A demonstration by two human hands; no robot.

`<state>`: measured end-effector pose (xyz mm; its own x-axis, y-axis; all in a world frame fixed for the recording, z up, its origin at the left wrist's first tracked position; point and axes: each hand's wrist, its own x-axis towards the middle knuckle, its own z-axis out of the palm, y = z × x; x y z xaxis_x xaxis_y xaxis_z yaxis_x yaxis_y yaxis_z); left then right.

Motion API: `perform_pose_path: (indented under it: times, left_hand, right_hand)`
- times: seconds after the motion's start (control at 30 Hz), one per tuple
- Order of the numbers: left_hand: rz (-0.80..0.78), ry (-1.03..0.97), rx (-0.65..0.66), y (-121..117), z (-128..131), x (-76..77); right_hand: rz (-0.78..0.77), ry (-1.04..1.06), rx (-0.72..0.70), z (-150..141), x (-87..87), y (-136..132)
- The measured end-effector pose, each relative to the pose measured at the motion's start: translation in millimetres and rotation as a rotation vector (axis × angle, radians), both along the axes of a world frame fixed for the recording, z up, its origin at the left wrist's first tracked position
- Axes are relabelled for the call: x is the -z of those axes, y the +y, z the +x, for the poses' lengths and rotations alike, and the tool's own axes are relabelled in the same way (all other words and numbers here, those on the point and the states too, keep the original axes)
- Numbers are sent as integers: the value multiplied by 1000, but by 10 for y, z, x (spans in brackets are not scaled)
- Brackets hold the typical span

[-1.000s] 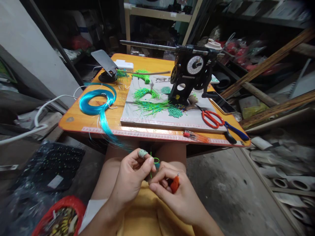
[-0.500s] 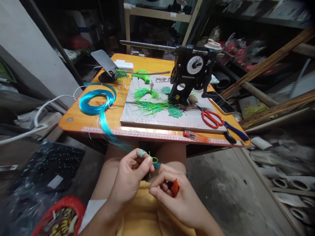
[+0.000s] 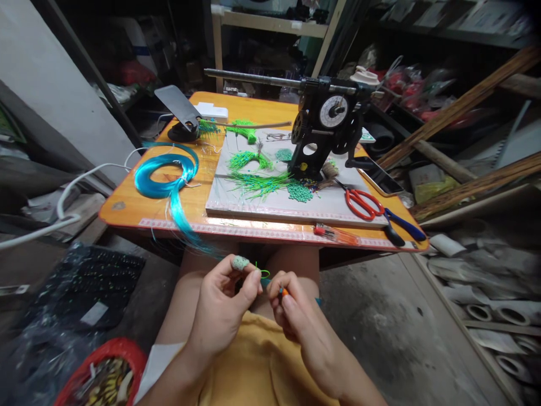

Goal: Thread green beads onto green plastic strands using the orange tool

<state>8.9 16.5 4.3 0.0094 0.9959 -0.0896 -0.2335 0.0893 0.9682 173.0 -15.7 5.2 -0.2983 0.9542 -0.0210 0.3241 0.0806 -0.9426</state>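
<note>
My left hand [image 3: 224, 304] is closed in a pinch on a bright green cord [image 3: 265, 274], whose small loop stands out past the thumb. A light green speckled wrap covers one of its fingertips. Just to the right, my right hand [image 3: 296, 307] is curled around a small orange-handled tool [image 3: 285, 292]; most of it is hidden in the fingers, so I cannot tell its kind. A teal strand [image 3: 265, 283] runs between the two hands. Both hands are above my lap, in front of the table edge.
On the orange table [image 3: 122, 206] lie a teal fibre coil [image 3: 146, 180], green cord bundles [image 3: 262, 183], beads [image 3: 300, 192], red-handled scissors [image 3: 364, 204], blue-handled pliers [image 3: 403, 225] and a cutter [image 3: 336, 234]. A black hand-cranked machine [image 3: 315, 129] stands on the board [image 3: 220, 197]. A red bin [image 3: 131, 352] is at lower left.
My right hand has turned and risen slightly, its fingers closing further around the orange-handled tool, so less of it shows. My left hand keeps its pinch on the green cord, almost unmoved.
</note>
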Motion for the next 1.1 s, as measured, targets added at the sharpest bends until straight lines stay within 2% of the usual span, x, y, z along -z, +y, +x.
perform_pose_path:
  times: [0.1,0.2,0.33,0.4,0.43,0.5,0.57,0.63,0.7,0.77,0.87,0.97,1.03,1.1]
  left_hand:
    - [12,19,-26,-30,22,21]
    - [-4,16,17,-68,27,42]
    - [-8,41,108,-61,-7,54]
    - [-37,2,146,-37,-38,56]
    - [-48,-12,158,-25,-52,52]
    - [-53,2,163,-9,-75,33]
    - [-28,85,151,-6,-80,-6]
    - [18,216,137,-13,-70,-52]
    - [61,308,152,-21,-60,-90]
    - [80,301,191,-23,-64,-112]
    - [79,249,238,-11,-100,-119]
    - [125,393,230,-1,-121,-109]
    - [205,536,177,-8,-108,-98]
    - [249,576,137,-24,-84,-90]
  right_hand:
    - [46,-16,-69,-40,-40,29]
    - [54,25,-22,-100,-16,55]
    - [-168,322,114,-117,84,48]
    - [-159,445,102,-65,102,60]
    - [-101,433,72,-26,95,74]
    - [84,281,2,56,54,110]
    - [267,73,-51,111,2,138]
    - [376,-74,-37,120,-31,141]
    - [394,-123,34,106,-39,123]
    - [344,-82,71,105,-37,104]
    - [308,7,-18,155,-47,110]
    - [421,-91,-99,190,-63,136]
    - [503,-218,-57,165,-57,135]
    - [518,-248,26,119,-40,117]
